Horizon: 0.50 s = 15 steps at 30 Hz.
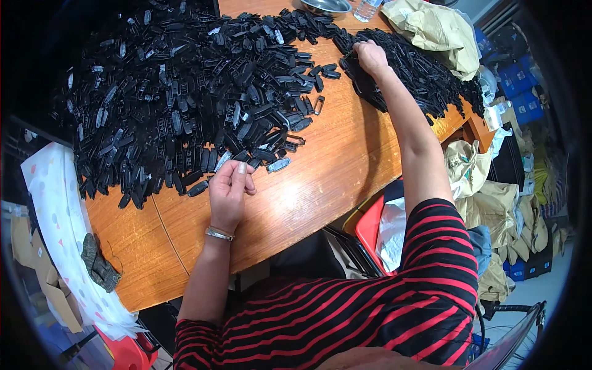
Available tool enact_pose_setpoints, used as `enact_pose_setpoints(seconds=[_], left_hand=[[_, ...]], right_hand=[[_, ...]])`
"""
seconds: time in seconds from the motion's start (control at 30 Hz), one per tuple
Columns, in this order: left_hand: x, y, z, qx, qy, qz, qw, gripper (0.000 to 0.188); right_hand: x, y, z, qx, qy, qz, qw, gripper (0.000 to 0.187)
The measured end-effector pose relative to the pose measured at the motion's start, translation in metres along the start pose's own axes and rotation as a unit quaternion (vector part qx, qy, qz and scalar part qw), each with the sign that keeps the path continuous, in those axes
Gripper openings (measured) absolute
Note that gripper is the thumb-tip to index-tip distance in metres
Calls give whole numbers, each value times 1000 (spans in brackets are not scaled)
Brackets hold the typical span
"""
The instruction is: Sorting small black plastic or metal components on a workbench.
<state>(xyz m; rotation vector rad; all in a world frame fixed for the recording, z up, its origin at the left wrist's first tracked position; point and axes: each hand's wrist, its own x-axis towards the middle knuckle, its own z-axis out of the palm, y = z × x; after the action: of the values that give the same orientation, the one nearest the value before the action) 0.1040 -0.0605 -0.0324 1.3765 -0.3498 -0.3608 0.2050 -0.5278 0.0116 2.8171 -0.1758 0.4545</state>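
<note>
My left hand, a bracelet at its wrist, is closed at the near edge of a wide heap of small black plastic clip-like parts. Its thumb and fingers are curled together. A glossy part shows right by the fingertips, and I cannot tell whether it is gripped. My right arm stretches far across to a second pile of thin black plastic pieces. At that pile's left edge my right hand is closed with its fingers bent down; what they hold is hidden.
A metal bowl and a clear bottle stand at the far edge of the wooden table. A tan sack lies behind the right pile. At left are white dotted sheeting and a dark glove.
</note>
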Motion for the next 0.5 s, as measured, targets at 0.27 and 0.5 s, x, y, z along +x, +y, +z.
enact_pose_setpoints(seconds=[0.27,0.5], left_hand=[[-1,-2,-1,-13,0,5,1000,23],[5,-2,-2,-2,-1,12,1000,18]], right_hand=[[-15,-72,-16,201,50,131,970,18],[-41,-132,17,252,208,173,929,14]])
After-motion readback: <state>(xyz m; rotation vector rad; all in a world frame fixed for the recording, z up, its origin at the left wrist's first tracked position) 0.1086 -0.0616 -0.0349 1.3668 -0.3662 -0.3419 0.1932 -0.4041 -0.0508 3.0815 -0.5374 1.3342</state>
